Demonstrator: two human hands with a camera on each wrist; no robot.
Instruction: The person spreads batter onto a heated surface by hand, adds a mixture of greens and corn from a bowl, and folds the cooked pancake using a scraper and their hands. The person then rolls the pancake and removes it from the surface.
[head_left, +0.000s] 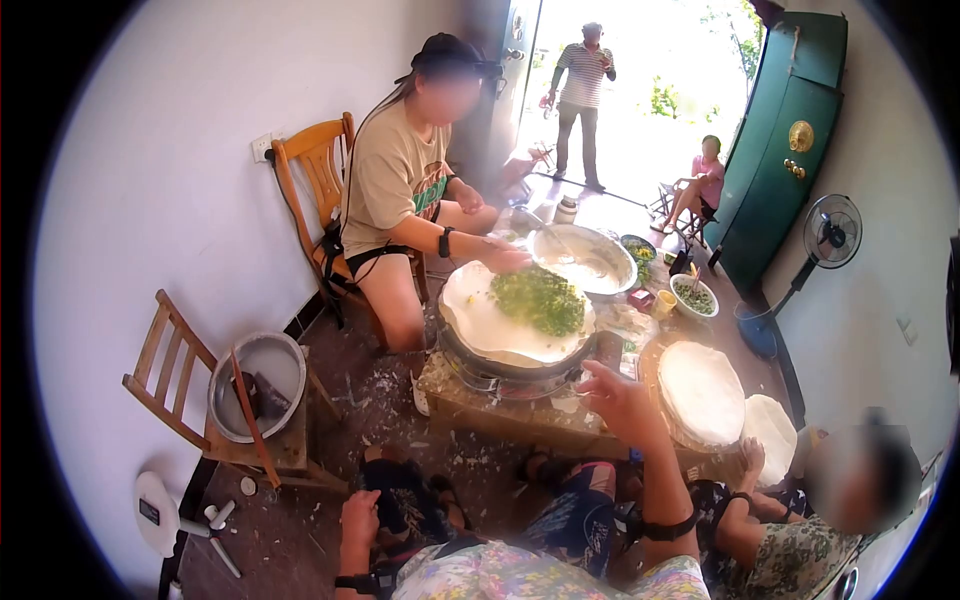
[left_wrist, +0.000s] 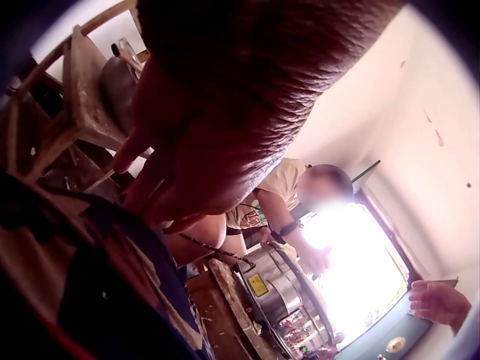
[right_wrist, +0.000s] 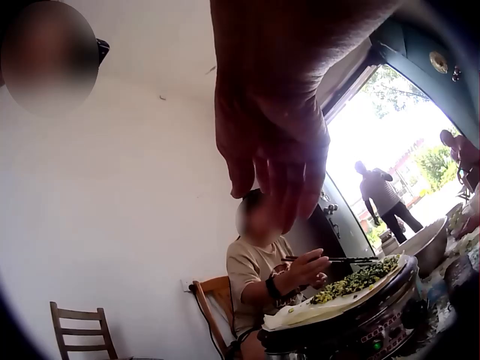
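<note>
The right hand [head_left: 628, 408] is held up over the near edge of the table [head_left: 450, 393], by the right side of the pan [head_left: 475, 357]. Its fingers are loose and a bit bent, and nothing is held in them. The left hand [head_left: 360, 515] is hung low by the left knee, off the table, with its fingers loose and nothing gripped. The pan is set at the near left corner of the table. A thin white sheet [head_left: 470, 305] is laid on it, and chopped greens [head_left: 540, 302] are spread over the sheet's middle and far right part. Chopsticks [right_wrist: 352, 260] are held over the greens by a person in a tan shirt [head_left: 395, 185], who is seated at the table's left edge. Behind the pan, a big bowl [head_left: 620, 284] is placed with pale, wet stuff in it. To the right, a small bowl [head_left: 694, 298] is filled with more greens, and a yellow cup [head_left: 664, 304] is put just beside it. Along the near edge, a pile of white rounds [head_left: 702, 392] is stacked on a round board [head_left: 652, 375]. One more round [head_left: 770, 430] is laid at the near right corner, with another person's hand [head_left: 752, 456] put at its edge.
</note>
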